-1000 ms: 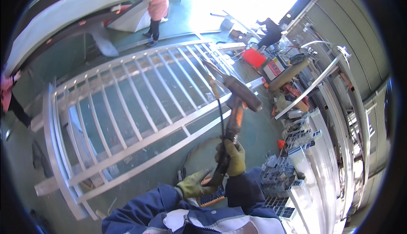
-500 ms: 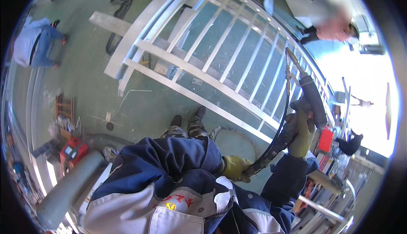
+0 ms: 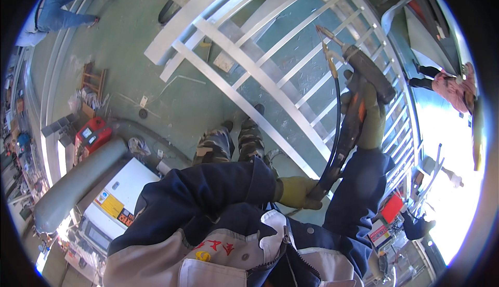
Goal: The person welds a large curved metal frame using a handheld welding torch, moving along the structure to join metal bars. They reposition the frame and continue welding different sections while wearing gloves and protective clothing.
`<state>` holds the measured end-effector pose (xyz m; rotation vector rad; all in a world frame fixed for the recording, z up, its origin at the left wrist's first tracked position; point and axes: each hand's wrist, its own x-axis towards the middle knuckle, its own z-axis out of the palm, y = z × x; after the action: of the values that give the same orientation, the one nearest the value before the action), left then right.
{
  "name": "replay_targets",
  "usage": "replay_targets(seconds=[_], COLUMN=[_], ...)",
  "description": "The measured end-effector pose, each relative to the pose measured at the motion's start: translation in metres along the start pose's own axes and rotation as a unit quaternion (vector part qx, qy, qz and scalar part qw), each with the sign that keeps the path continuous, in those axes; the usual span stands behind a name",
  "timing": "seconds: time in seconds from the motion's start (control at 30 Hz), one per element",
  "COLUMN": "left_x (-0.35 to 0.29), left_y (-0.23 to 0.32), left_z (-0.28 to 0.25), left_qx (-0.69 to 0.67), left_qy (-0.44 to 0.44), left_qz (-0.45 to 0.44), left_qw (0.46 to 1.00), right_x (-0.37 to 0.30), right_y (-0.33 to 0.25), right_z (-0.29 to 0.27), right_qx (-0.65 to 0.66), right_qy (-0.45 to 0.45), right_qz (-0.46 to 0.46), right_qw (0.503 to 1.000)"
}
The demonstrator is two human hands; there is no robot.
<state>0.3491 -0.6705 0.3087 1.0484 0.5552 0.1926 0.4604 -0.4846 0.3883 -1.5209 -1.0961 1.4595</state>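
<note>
My right hand (image 3: 371, 121), in a yellow-green work glove, is wrapped round the handle of a dark handheld welding torch (image 3: 370, 73). The torch's narrow metal nozzle points up and to the left, with a thin guide tube alongside it. Lower down, my gloved left hand (image 3: 299, 192) is closed round the torch's thick black cable (image 3: 330, 175). Beyond both hands lies a silver metal railing frame (image 3: 270, 85) with parallel bars. The nozzle appears over its bars; whether it touches them I cannot tell.
A grey gas cylinder (image 3: 78, 188), a white machine cabinet (image 3: 120, 191) and a red machine (image 3: 92, 135) stand at the left. A wooden stool (image 3: 93, 82) is farther out. One person (image 3: 67, 6) is at the far left, another (image 3: 447, 87) at the right. Hoses cross the floor.
The view has turned, so the railing and the person at right appear farther right, and more of the white cabinet shows. The torch has swung slightly left in view; both hands keep their hold.
</note>
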Motion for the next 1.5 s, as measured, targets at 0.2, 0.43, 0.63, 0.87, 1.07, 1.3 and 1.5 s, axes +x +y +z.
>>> replay_targets(seconds=[0.2, 0.43, 0.63, 0.87, 1.07, 1.3, 1.5], left_x=[0.012, -0.039, -0.022, -0.018, -0.011, -0.01, -0.012], left_y=[-0.012, -0.226, -0.281, -0.312, -0.32, -0.308, -0.301], left_z=[-0.044, -0.159, -0.238, -0.262, -0.255, -0.257, -0.259], left_qx=[-0.095, -0.297, -0.409, -0.277, -0.211, -0.157, -0.155], left_qy=[-0.046, 0.273, 0.414, 0.47, 0.511, 0.497, 0.479], left_qz=[-0.026, 0.014, -0.13, -0.185, -0.201, -0.231, -0.26], left_qw=[0.994, 0.915, 0.803, 0.817, 0.809, 0.822, 0.824], right_x=[0.054, 0.057, 0.053, 0.093, 0.117, 0.127, 0.137], right_y=[0.033, 0.033, 0.026, 0.042, 0.081, 0.095, 0.139], right_z=[0.013, 0.082, 0.12, 0.193, 0.22, 0.232, 0.224], right_qx=[-0.05, -0.095, -0.246, -0.291, -0.224, -0.298, -0.338], right_qy=[0.008, 0.05, 0.034, -0.003, -0.155, -0.082, -0.17], right_qz=[0.084, 0.11, 0.165, 0.272, 0.232, 0.507, 0.382], right_qw=[0.995, 0.988, 0.954, 0.917, 0.934, 0.804, 0.843])
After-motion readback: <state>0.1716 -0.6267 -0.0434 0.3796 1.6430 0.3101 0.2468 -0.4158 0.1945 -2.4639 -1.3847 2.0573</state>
